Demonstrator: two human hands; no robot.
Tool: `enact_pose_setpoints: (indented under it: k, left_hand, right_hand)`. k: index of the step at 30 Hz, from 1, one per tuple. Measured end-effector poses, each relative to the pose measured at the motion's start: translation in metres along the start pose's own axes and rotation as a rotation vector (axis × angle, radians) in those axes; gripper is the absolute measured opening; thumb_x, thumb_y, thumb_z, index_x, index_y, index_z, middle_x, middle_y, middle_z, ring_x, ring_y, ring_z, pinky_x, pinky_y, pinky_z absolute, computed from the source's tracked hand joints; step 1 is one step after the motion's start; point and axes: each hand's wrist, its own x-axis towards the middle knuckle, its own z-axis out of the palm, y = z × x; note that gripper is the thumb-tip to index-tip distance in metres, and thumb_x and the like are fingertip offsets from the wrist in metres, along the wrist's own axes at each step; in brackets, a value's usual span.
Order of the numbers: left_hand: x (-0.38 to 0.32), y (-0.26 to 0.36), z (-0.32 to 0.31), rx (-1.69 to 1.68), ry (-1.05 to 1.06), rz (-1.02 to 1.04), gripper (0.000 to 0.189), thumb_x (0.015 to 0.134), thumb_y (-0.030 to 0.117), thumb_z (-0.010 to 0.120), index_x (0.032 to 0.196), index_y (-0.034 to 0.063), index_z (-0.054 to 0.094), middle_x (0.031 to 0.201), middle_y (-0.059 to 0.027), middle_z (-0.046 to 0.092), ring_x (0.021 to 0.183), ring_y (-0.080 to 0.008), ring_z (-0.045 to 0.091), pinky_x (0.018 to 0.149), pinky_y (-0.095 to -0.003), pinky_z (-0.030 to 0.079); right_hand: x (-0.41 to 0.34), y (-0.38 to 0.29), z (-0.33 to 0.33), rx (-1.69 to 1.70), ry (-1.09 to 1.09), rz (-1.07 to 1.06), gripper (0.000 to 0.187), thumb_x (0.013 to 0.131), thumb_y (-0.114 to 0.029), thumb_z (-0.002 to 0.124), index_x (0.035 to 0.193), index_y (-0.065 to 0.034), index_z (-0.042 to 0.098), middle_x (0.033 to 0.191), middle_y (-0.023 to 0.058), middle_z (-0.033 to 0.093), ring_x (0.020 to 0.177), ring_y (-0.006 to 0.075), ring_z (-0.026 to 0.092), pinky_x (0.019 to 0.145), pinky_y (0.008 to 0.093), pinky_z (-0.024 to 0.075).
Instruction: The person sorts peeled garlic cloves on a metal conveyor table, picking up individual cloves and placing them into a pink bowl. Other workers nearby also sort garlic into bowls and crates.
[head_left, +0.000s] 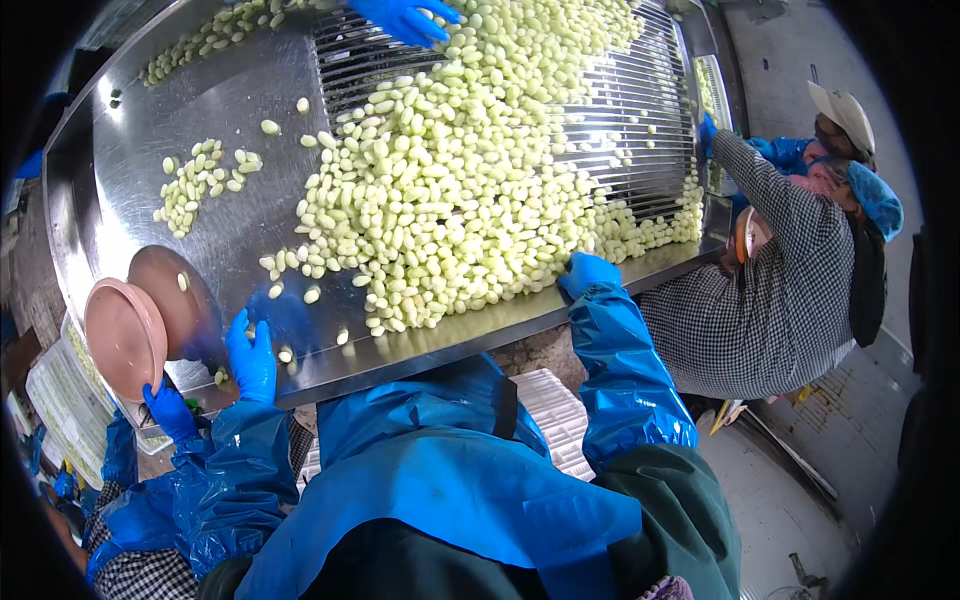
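A large heap of pale green, oval fruit that look like grapes (442, 217) covers the middle of a stainless-steel sorting table (277, 97). My left hand (253, 360), in a blue glove, rests at the table's near edge with thumb and fingers apart. One fruit shows partly behind its fingers, and a few loose ones lie just to its right. At the near side of the heap, my blue-gloved right hand (590, 274) touches the outermost fruit. Its fingertips are hidden, so I cannot tell whether it grips any.
A co-worker's gloved hand (171, 411) holds a pink bowl (126, 337) over the left corner. Another gloved hand (409, 19) reaches in from the far side. Metal bars (637, 112) form a grate at right. Beside it stands a person in a checked garment (742, 315). White crates (551, 412) sit below.
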Motion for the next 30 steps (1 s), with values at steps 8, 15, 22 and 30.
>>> enact_pose_setpoints:
  k: [8,15,22,30]
  left_hand:
    - [-0.013,0.004,0.011,-0.125,-0.094,0.008,0.048,0.094,0.01,0.064,0.139,-0.0004,0.051,0.133,-0.0171,0.055,0.123,-0.0268,0.053,0.108,-0.0396,0.04]
    - [-0.013,-0.012,0.013,-0.345,-0.142,-0.077,0.048,0.096,0.01,0.062,0.14,-0.0006,0.049,0.136,-0.0161,0.053,0.124,-0.0271,0.051,0.109,-0.0403,0.039]
    - [-0.013,-0.006,0.006,-0.259,-0.118,-0.066,0.047,0.095,0.008,0.062,0.14,0.0011,0.05,0.128,-0.0127,0.056,0.117,-0.0241,0.053,0.105,-0.0376,0.042]
    - [0.004,-0.031,-0.001,-0.186,-0.086,0.024,0.044,0.094,0.008,0.065,0.137,0.0002,0.055,0.126,-0.0107,0.059,0.111,-0.0206,0.055,0.1,-0.0354,0.044]
  right_hand:
    - [0.016,-0.011,0.005,-0.123,-0.11,-0.064,0.043,0.084,-0.044,0.068,0.111,-0.0106,0.073,0.112,0.0153,0.072,0.102,0.034,0.069,0.09,0.0439,0.0542]
    - [-0.005,-0.016,-0.02,-0.155,-0.173,-0.21,0.042,0.087,-0.042,0.063,0.109,-0.0074,0.071,0.096,0.0183,0.073,0.093,0.0343,0.07,0.084,0.0455,0.055]
    - [-0.029,-0.026,-0.008,0.118,-0.1,-0.322,0.034,0.088,-0.042,0.065,0.105,-0.0122,0.068,0.093,0.0139,0.074,0.089,0.0342,0.071,0.08,0.0449,0.0551]
    - [-0.011,-0.058,-0.009,-0.162,-0.281,-0.312,0.043,0.088,-0.042,0.06,0.114,-0.0089,0.067,0.102,0.0166,0.073,0.096,0.035,0.07,0.084,0.0442,0.0551]
